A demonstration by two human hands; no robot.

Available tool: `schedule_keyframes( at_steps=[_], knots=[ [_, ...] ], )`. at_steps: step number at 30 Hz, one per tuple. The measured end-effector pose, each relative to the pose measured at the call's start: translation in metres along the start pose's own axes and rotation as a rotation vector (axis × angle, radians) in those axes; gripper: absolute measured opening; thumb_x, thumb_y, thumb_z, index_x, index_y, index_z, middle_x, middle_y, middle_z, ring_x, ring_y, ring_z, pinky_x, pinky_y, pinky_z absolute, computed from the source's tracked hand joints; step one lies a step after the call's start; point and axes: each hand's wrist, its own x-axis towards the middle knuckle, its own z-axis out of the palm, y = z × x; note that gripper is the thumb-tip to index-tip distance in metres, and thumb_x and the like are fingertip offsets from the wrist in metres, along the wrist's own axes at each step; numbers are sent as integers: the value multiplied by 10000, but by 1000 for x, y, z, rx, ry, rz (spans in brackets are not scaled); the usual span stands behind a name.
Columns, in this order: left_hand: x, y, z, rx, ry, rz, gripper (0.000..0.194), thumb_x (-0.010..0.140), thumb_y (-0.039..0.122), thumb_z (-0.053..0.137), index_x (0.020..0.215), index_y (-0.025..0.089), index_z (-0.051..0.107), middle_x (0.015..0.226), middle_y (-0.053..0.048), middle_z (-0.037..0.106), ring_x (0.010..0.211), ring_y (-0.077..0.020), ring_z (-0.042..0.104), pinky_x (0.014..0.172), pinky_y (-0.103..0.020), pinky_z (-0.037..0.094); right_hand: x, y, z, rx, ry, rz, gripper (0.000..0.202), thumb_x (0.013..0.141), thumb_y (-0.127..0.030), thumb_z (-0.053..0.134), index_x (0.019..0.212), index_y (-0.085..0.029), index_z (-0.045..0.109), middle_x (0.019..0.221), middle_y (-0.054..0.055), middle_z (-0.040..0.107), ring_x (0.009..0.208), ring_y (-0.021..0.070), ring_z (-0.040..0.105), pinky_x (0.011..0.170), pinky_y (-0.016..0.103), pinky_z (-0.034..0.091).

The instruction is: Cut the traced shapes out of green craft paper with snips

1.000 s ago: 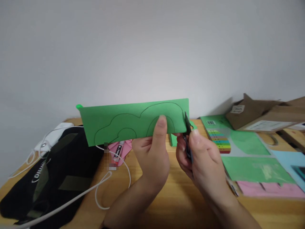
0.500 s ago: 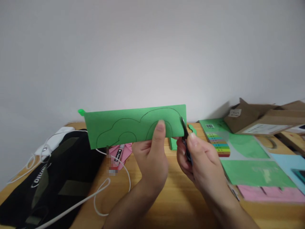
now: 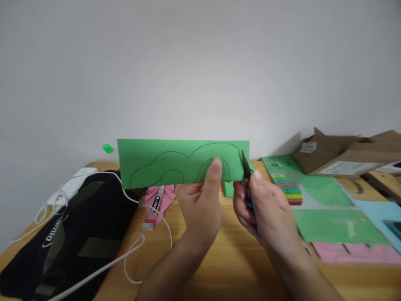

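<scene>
Green paper (image 3: 147,156): dark curved outline, held above the wooden bench (image 3: 232,259).
Left hand (image 3: 202,207): pinching the lower edge.
Right hand (image 3: 269,205): gripping scissors (image 3: 247,167), blades at the right end.

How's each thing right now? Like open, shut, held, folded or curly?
Green paper: held up, curvy lines drawn on it
Scissors: held, blade at the paper's right end; how open, unclear
Left hand: gripping the paper, thumb in front
Right hand: closed around the scissors
Tube: lying on folded pink paper
White cable: loose, curling
Cardboard box: flap sticking up
</scene>
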Motion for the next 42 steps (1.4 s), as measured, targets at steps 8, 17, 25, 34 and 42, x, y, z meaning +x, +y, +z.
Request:
schedule_keyframes(
  at_steps=[8, 17, 25, 34, 42],
  knots=[
    [-4, 0, 2, -21, 13, -18, 353, 843, 332, 734, 546, 194, 602, 591, 37, 608, 590, -95, 575, 652, -225, 537, -2, -2, 2, -55, 16, -42, 525, 921, -634, 560, 630, -208, 461, 426, -76, 372, 355, 45, 218, 302, 160, 143],
    [-5, 2, 2, 9, 11, -57, 332, 851, 364, 720, 575, 207, 626, 618, 15, 649, 632, -119, 608, 686, -252, 557, -2, -4, 3, -87, 24, -23, 526, 913, -648, 556, 626, -223, 439, 434, -73, 357, 367, 57, 205, 315, 184, 127],
    [-5, 1, 2, -27, 42, -38, 282, 828, 335, 755, 589, 207, 679, 675, 35, 690, 663, -101, 625, 762, -231, 565, -2, -4, 3, -61, 14, -26, 529, 916, -631, 571, 616, -218, 433, 436, -73, 355, 373, 54, 211, 325, 185, 137],
    [-5, 0, 2, -46, 29, -37, 249, 841, 313, 747, 617, 210, 711, 690, 25, 703, 678, -102, 642, 754, -227, 573, 0, -5, 4, -90, 28, -28, 545, 894, -647, 588, 593, -222, 427, 431, -69, 356, 365, 56, 205, 314, 192, 132],
    [-6, 1, 2, -29, 42, -42, 247, 831, 345, 753, 621, 221, 713, 699, 25, 716, 685, -109, 654, 772, -240, 580, 0, -9, 4, -125, 23, -34, 540, 871, -667, 607, 607, -227, 439, 431, -69, 355, 369, 63, 217, 323, 203, 130]
  ],
)
